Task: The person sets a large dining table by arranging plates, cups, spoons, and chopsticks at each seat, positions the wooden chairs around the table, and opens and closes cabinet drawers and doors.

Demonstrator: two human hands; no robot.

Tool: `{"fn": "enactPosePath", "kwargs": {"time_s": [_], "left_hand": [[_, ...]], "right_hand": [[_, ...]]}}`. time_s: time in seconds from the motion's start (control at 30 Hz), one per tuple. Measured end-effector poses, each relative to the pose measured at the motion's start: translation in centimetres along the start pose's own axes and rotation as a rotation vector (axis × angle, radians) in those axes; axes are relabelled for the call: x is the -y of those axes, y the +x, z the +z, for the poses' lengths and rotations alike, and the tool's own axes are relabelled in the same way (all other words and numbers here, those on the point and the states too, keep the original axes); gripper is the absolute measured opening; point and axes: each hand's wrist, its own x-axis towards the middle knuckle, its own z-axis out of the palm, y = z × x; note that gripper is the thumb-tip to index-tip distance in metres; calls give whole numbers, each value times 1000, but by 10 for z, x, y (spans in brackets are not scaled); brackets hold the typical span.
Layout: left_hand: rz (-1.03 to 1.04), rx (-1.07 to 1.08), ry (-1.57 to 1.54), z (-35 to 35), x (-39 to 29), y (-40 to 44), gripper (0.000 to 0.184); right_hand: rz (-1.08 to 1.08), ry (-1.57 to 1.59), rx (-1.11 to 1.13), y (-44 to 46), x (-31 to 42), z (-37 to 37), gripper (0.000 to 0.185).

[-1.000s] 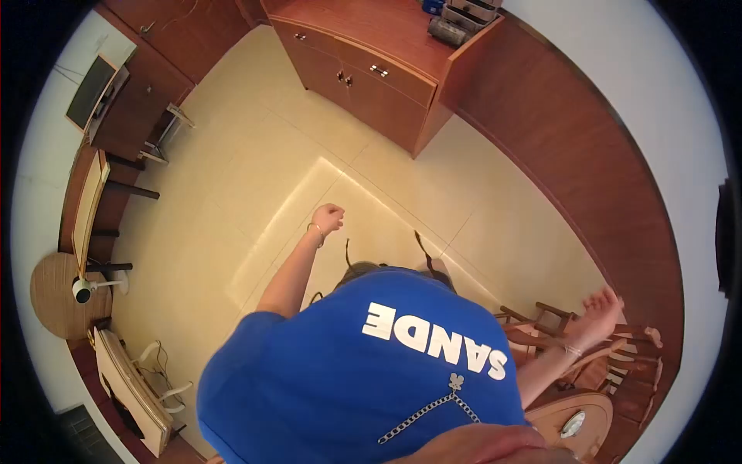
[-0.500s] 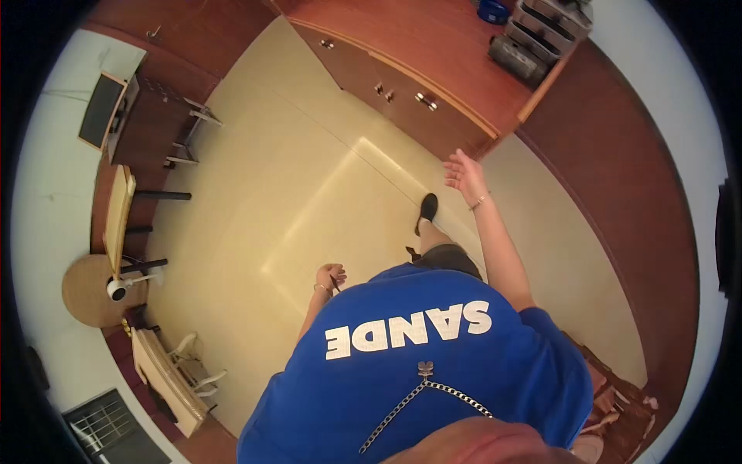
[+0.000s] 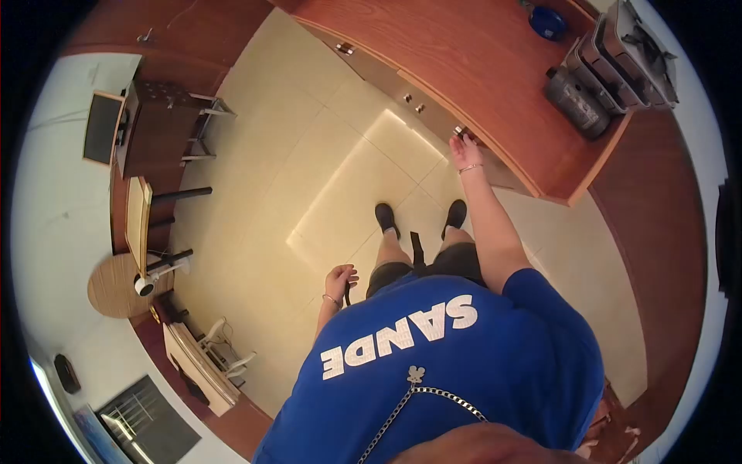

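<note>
My right hand point(image 3: 467, 154) reaches forward to the front of the wooden cabinet point(image 3: 433, 58). Its fingers are bent at a metal handle point(image 3: 460, 131) near the cabinet's right end and seem to hook onto it; the fingertips are partly hidden. Low on the left, beside my body, is my left hand point(image 3: 340, 281), its fingers curled. A narrow dark strip point(image 3: 347, 294) shows against those fingers, and I cannot make out what it is.
On the cabinet top stand a dark cylinder point(image 3: 577, 104), a grey rack point(image 3: 610, 69) and a blue bowl-like thing point(image 3: 547, 24). More handles point(image 3: 413, 103) line the front. Along the left wall are a round wooden table point(image 3: 116, 286), a white chair point(image 3: 224, 348) and a dark desk point(image 3: 151, 131).
My right hand has gone from open in the air to the cabinet handle. My body has come nearer the cabinet, and both feet now show. My left hand stays low at my side.
</note>
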Motion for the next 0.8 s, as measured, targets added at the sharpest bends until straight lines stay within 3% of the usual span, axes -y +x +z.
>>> {"fn": "enactPosePath", "kwargs": {"time_s": [0.1,0.17,0.27,0.3,0.43,0.63,0.8], "left_hand": [[-55,4,27,-35,-8,28,23],[-58,-15,29,-65,-8,25,22],[-20,-45,111,-69,-47,57,21],[-10,-23,182,-77,-59,75,19],[6,-40,112,-108,-119,95,18],[26,-17,177,-79,-203,125,18],[38,45,195,-108,-224,146,20]], "right_hand": [[-78,53,-16,11,-13,-8,14],[-150,20,-57,-32,-13,12,15],[-160,5,-69,-14,-17,-5,16],[-294,-80,-24,-28,-18,4,15],[-286,-81,-90,-79,-14,36,16],[-315,-123,-129,-74,8,44,27],[-496,-126,-95,-99,8,75,19]]}}
